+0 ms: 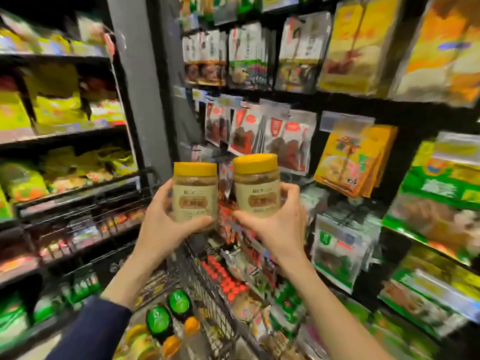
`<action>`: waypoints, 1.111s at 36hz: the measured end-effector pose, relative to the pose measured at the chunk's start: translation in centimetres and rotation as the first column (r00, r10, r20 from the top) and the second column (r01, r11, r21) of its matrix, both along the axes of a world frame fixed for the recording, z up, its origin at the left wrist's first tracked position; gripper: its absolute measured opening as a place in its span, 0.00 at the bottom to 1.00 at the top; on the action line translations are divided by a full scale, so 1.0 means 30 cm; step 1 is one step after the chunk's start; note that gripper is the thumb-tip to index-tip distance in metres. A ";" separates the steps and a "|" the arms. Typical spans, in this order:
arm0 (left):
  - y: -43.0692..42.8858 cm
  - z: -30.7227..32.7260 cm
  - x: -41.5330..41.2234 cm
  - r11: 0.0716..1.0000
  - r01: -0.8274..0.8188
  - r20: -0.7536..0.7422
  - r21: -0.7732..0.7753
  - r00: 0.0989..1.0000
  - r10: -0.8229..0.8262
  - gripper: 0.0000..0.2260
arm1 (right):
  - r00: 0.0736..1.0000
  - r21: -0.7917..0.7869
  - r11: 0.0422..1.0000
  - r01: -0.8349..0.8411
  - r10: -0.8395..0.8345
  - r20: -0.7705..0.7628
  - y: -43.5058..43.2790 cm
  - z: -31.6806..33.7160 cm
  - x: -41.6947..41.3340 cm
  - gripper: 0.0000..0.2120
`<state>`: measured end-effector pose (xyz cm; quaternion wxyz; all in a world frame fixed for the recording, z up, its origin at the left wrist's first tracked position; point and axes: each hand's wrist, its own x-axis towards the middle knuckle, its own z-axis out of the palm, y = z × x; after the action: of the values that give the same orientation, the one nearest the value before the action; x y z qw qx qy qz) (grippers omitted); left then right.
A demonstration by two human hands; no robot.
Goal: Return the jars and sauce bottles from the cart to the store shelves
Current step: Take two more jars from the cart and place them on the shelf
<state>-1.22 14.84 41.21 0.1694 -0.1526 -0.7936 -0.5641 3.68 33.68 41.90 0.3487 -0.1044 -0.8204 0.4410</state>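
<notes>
yellow-lidded jars [195,196] gripped in both hands [161,224]

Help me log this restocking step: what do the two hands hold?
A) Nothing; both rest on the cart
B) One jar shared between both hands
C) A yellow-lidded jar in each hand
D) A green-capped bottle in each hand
C: the left hand grips a jar with a yellow lid and the right hand grips a second jar like it, both raised above the cart.

The left jar [195,193] and right jar [256,185] are side by side, just apart, above the wire cart [205,287], between shelves [65,136].
</notes>
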 end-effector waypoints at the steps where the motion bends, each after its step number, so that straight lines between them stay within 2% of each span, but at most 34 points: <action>1: 0.023 0.012 0.011 0.999 0.046 -0.011 -0.007 0.999 -0.046 0.37 | 0.999 -0.004 0.999 0.033 -0.034 -0.010 0.016 0.010 0.039 0.38; 5: 0.128 0.051 0.063 0.977 0.215 -0.021 -0.006 0.976 -0.215 0.39 | 0.981 0.012 0.982 0.190 -0.189 -0.046 0.085 0.044 0.201 0.37; 8: 0.228 0.070 0.118 0.942 0.336 -0.026 -0.026 0.941 -0.336 0.44 | 0.950 0.021 0.950 0.310 -0.309 -0.053 0.150 0.062 0.333 0.37; 14: 0.469 0.086 0.272 0.810 0.586 0.008 -0.028 0.811 -0.586 0.49 | 0.836 -0.007 0.837 0.547 -0.547 -0.053 0.285 0.076 0.624 0.38; 18: 0.648 0.103 0.441 0.695 0.717 0.015 0.049 0.695 -0.719 0.46 | 0.755 -0.009 0.756 0.655 -0.655 -0.037 0.366 0.083 0.832 0.37; 21: 0.777 0.111 0.578 0.608 0.792 0.011 0.061 0.609 -0.793 0.39 | 0.679 -0.003 0.679 0.734 -0.734 -0.036 0.422 0.087 0.992 0.36; 23: 0.860 0.116 0.668 0.559 0.827 -0.006 0.066 0.560 -0.828 0.37 | 0.633 -0.012 0.633 0.774 -0.773 -0.044 0.458 0.088 1.101 0.35; 27: 1.005 0.120 0.857 0.451 0.890 -0.027 0.066 0.454 -0.891 0.43 | 0.521 -0.008 0.522 0.853 -0.851 -0.066 0.533 0.086 1.314 0.38; 31: 1.132 0.120 1.053 0.365 0.928 -0.015 0.070 0.367 -0.930 0.45 | 0.437 0.011 0.438 0.899 -0.895 -0.085 0.612 0.096 1.529 0.35; 35: 1.258 0.118 1.253 0.314 0.947 -0.030 0.069 0.317 -0.948 0.45 | 0.389 0.021 0.388 0.921 -0.916 -0.099 0.705 0.100 1.744 0.36; 40: 1.413 0.114 1.493 0.279 0.955 -0.029 0.098 0.283 -0.959 0.52 | 0.343 0.050 0.339 0.939 -0.933 -0.108 0.821 0.112 1.995 0.35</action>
<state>43.57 57.23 44.61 -0.2091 -0.5789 -0.5192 -0.5930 63.52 58.30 45.26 0.5675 -0.5237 -0.6235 0.1218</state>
